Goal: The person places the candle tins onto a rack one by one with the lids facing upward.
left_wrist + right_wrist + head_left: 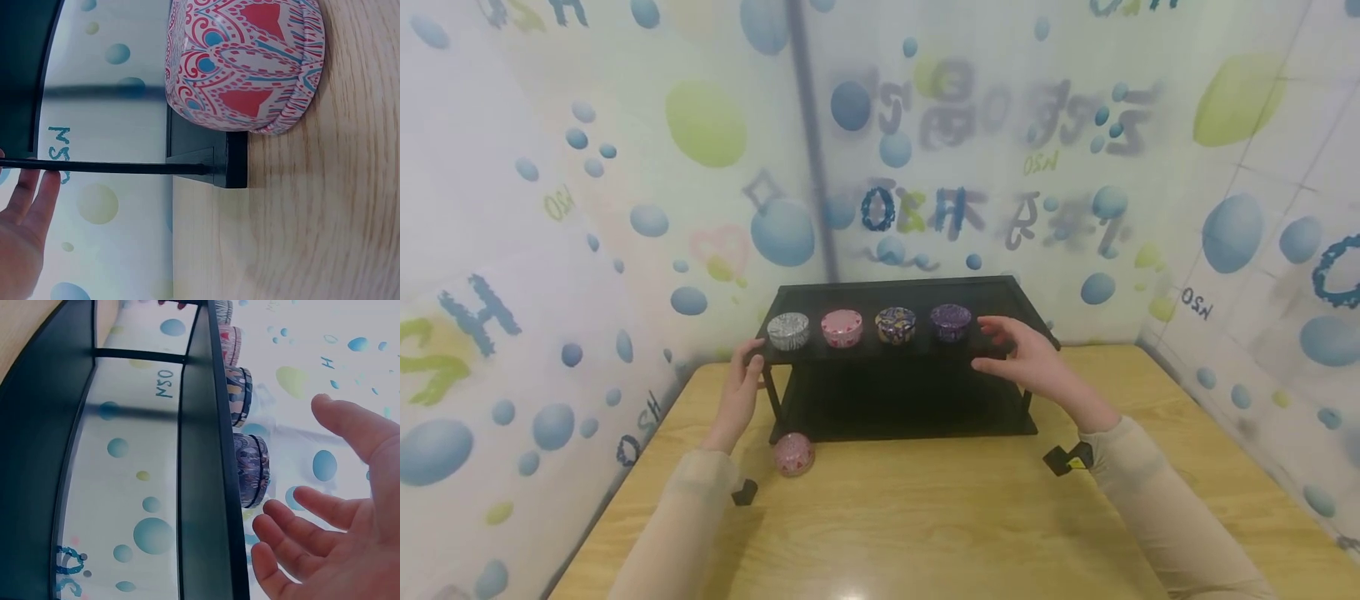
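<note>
A black two-level shelf (910,353) stands on the wooden table. Along its top sit a black-and-white patterned tin (788,332), a pink tin (842,328), a dark multicoloured tin (896,326) and a purple tin (951,322). My left hand (741,396) touches the shelf's front left corner, its fingers fairly straight against the thin post (125,167) in the left wrist view. My right hand (1026,358) is just right of the purple tin, apart from it, with thumb and fingers spread. A red, white and blue patterned tin (250,69) lies on the table by the shelf's left foot.
Patterned curtain-like walls (700,208) with blue and green dots enclose the table (925,517) behind and at both sides. The shelf's lower level (895,417) lies under the row of tins. Small black devices (745,492) are worn at both wrists.
</note>
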Action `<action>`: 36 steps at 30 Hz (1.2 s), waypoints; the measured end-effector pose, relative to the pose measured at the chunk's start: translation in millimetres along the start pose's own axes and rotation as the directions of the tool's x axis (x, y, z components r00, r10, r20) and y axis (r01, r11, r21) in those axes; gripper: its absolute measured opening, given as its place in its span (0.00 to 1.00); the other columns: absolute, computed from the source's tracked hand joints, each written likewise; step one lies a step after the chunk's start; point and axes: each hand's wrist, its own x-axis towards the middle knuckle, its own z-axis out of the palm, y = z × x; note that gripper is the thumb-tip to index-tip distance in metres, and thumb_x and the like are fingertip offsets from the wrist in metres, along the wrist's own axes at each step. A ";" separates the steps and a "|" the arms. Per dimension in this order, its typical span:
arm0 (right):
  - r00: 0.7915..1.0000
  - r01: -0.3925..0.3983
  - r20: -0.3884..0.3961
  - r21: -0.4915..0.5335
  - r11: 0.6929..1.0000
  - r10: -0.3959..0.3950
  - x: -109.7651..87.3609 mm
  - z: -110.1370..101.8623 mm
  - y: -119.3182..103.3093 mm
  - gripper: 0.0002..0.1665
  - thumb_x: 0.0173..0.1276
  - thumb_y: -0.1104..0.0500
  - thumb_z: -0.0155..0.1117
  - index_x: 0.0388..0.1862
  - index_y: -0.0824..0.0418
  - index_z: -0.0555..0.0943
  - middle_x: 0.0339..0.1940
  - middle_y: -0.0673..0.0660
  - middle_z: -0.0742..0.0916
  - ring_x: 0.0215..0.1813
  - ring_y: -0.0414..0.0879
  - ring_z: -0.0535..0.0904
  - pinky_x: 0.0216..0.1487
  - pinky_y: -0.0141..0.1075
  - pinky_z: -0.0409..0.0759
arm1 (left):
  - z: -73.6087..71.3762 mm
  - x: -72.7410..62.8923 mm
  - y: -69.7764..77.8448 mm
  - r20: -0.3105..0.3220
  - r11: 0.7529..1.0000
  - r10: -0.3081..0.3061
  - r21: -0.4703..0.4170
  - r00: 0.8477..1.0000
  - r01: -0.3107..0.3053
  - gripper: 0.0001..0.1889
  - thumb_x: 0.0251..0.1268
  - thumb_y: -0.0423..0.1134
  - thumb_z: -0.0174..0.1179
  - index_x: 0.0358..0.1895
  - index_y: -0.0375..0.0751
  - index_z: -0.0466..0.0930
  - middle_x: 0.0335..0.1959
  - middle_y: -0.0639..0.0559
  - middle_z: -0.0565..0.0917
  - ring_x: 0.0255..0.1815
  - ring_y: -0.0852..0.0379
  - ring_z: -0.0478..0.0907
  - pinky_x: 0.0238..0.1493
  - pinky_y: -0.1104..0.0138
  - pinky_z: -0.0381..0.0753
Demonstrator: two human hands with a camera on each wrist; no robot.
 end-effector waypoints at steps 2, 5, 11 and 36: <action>1.000 -0.003 0.006 0.015 1.000 0.003 -1.1 1.5 -0.7 0.41 0.61 0.51 0.72 0.69 0.63 0.68 0.60 0.63 0.77 0.56 0.56 0.73 0.47 0.48 0.75 | -0.5 3.4 -8.2 -0.003 1.000 -0.004 0.003 1.000 0.004 0.21 0.80 0.40 0.39 0.70 0.35 0.56 0.73 0.34 0.56 0.59 0.35 0.68 0.47 0.61 0.75; 1.000 -0.008 0.020 0.038 0.999 0.007 -2.5 3.5 -2.5 0.40 0.61 0.52 0.72 0.69 0.63 0.68 0.60 0.63 0.78 0.56 0.56 0.72 0.49 0.49 0.74 | -1.3 8.6 -21.7 -0.011 1.000 -0.007 0.003 1.000 0.007 0.22 0.80 0.41 0.39 0.70 0.38 0.56 0.74 0.36 0.55 0.60 0.37 0.68 0.47 0.61 0.76; 0.999 0.009 0.034 0.063 0.998 -0.011 -2.7 7.4 -6.4 0.39 0.61 0.54 0.73 0.68 0.64 0.69 0.58 0.64 0.78 0.55 0.57 0.73 0.45 0.46 0.74 | -3.7 13.8 -32.9 -0.039 1.000 0.015 0.012 0.999 -0.015 0.23 0.80 0.46 0.38 0.70 0.39 0.57 0.73 0.37 0.55 0.58 0.37 0.69 0.50 0.43 0.75; 0.984 0.074 0.152 0.124 0.989 -0.093 -10.1 29.0 -3.3 0.32 0.60 0.54 0.73 0.62 0.60 0.76 0.58 0.59 0.80 0.56 0.56 0.75 0.50 0.45 0.78 | 2.0 10.4 -34.5 -0.034 1.000 -0.010 0.002 0.999 0.010 0.22 0.80 0.46 0.39 0.69 0.41 0.57 0.73 0.39 0.57 0.60 0.38 0.67 0.50 0.41 0.74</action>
